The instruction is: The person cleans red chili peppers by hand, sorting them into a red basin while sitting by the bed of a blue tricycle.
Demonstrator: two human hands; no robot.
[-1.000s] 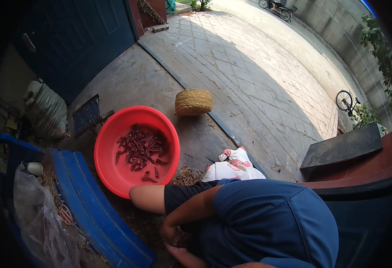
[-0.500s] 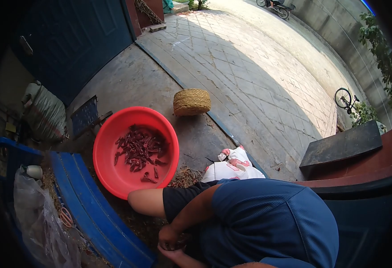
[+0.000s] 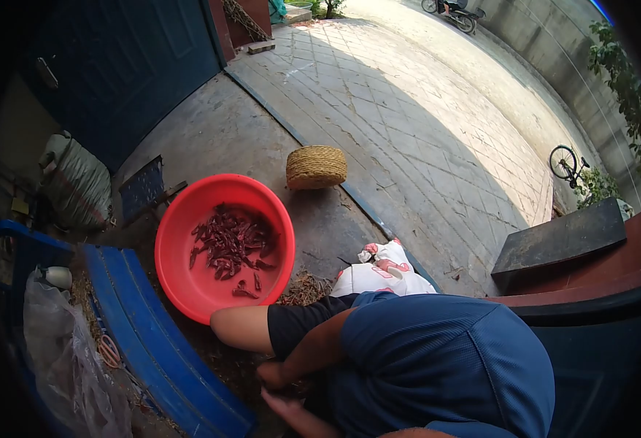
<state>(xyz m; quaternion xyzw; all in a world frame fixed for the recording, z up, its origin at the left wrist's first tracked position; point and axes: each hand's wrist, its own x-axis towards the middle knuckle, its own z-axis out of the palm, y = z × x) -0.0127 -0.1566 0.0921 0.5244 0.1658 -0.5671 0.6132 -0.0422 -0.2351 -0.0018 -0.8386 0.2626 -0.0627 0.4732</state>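
Note:
My right hand (image 3: 271, 374) is curled beside my bent knee, its fingers closed; what they hold, if anything, is hidden. Just below it is my left hand (image 3: 282, 402), palm side partly showing, its fingers too dark and small to make out. Something dark lies between the two hands. Beyond the knee stands a red basin (image 3: 178, 285) with a heap of dark red dried chili peppers (image 3: 231, 237) inside. Dry stalks (image 3: 306, 289) lie on the ground between the basin and a white sack (image 3: 382, 277).
A woven round seat (image 3: 316, 167) stands past the basin. At left are a blue plastic chair (image 3: 141, 328), orange-handled scissors (image 3: 109, 351), clear plastic (image 3: 54, 328), a small folding stool (image 3: 143, 191) and a filled sack (image 3: 76, 182). A dark slab (image 3: 561, 241) is at right.
My hands have drawn slightly apart, the right one up and left of where it was. The surroundings have shifted a little to the right in view.

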